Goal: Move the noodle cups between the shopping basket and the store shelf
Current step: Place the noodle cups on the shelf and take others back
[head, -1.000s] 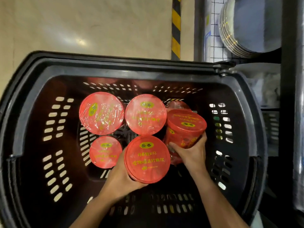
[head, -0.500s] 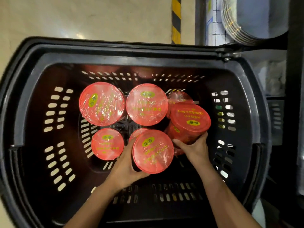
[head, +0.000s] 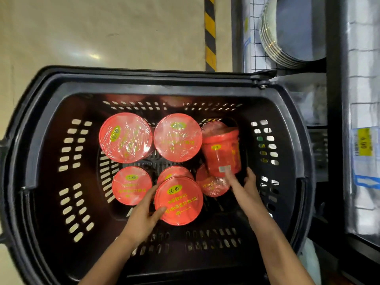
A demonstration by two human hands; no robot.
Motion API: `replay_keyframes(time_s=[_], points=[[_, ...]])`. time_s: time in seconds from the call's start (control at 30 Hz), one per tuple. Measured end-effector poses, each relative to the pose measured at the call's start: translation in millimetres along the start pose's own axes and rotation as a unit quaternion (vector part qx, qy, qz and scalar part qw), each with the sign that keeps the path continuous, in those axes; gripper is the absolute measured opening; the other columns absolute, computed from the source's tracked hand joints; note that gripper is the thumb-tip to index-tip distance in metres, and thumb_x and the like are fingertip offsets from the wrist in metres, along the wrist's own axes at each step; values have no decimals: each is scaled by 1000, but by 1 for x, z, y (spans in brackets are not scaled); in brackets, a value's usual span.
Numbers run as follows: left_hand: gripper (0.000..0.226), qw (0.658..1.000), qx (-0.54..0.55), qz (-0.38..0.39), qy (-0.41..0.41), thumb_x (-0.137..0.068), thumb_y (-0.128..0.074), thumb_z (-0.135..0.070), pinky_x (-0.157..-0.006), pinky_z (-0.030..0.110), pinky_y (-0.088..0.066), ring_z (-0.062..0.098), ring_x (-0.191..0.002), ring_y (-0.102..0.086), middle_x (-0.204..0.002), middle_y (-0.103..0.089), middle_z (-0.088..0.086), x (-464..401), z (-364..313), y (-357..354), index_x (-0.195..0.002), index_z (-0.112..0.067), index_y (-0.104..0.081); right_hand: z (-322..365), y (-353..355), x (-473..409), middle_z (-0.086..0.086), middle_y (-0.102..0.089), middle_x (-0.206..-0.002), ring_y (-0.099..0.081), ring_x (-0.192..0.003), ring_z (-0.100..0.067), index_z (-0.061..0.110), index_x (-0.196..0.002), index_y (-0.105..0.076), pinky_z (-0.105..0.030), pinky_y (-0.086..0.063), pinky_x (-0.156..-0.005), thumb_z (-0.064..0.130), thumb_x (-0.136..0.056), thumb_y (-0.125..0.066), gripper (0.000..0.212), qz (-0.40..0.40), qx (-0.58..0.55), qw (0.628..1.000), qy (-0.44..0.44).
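yellow oval reading 岳香 on the held noodle cup lid [head: 178, 200]; shelf price tag [head: 364, 144] digits unclear.

Across the upper left of my frame I see a pale beige floor [head: 82, 33], smooth, with one bright glare spot [head: 95, 56] from a light overhead. A yellow-and-black hazard stripe [head: 210, 31] runs down the upper middle. Right of it stands a white wire grid panel [head: 255, 38], and beside that, in the upper right, a stack of round metal trays [head: 287, 31] leaning on edge. A dark upright post [head: 333, 79] runs down the right side. At the far right I see shiny wrapped goods [head: 362, 58] and a yellow price tag [head: 365, 145].
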State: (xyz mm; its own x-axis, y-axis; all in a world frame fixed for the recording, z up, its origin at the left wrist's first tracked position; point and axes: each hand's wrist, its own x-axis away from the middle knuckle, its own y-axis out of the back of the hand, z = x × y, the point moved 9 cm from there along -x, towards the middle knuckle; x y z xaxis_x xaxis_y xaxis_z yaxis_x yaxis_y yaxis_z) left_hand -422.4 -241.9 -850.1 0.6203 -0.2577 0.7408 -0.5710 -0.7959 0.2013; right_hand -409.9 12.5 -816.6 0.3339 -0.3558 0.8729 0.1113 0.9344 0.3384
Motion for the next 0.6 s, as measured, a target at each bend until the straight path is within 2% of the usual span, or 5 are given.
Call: replay_keyframes(time_s=[0.13, 0.23, 0.4, 0.5, 0.6], points=[[58, 1000, 14, 1, -2, -86, -61, -20, -97, 19, -33, 1, -119, -38, -120, -37, -30, -1, 2, 0, -130, -35, -27, 52, 14, -16, -11, -29, -150, -36, -132, -29, 22, -149, -17, -41, -33, -101, 70, -85, -32, 82, -109, 69, 991, 45], [57, 1000, 26, 2, 2, -86, -61, -21, -98, 20, -35, -1, -118, -38, -117, -36, -34, -1, 6, 1, -129, -37, -28, 77, 12, -41, -14, -33, -146, -38, -130, -33, 19, -147, -23, -43, -34, -101, 69, -89, -24, 77, -128, 119, 984, 34], [58, 995, 86, 29, 43, -87, -59, -19, -73, 28, -57, 4, -103, -54, -126, -40, -18, -2, 18, -5, -133, -38, -28, 92, 15, -60, -11, -57, -112, -56, -106, -31, 9, -125, -46, -40, -42, -96, 62, -87, -42, 66, -118, 208, 971, 15], [56, 992, 113, 31, 52, -89, -56, -14, -69, 24, -57, 5, -103, -53, -131, -39, -10, -2, 17, -7, -134, -36, -30, 94, 18, -61, -2, -61, -78, -68, -71, -25, 12, -100, -54, -43, -54, -85, 45, -87, -51, 36, -111, 131, 985, 18], [55, 990, 132, 24, 50, -90, -55, -11, -71, 25, -56, -2, -97, -54, -129, -41, -7, -1, 10, -6, -133, -35, -32, 96, 21, -56, -6, -62, -68, -70, -67, -28, 14, -78, -52, -42, -57, -80, 26, -89, -55, 17, -118, 69, 990, 16]])
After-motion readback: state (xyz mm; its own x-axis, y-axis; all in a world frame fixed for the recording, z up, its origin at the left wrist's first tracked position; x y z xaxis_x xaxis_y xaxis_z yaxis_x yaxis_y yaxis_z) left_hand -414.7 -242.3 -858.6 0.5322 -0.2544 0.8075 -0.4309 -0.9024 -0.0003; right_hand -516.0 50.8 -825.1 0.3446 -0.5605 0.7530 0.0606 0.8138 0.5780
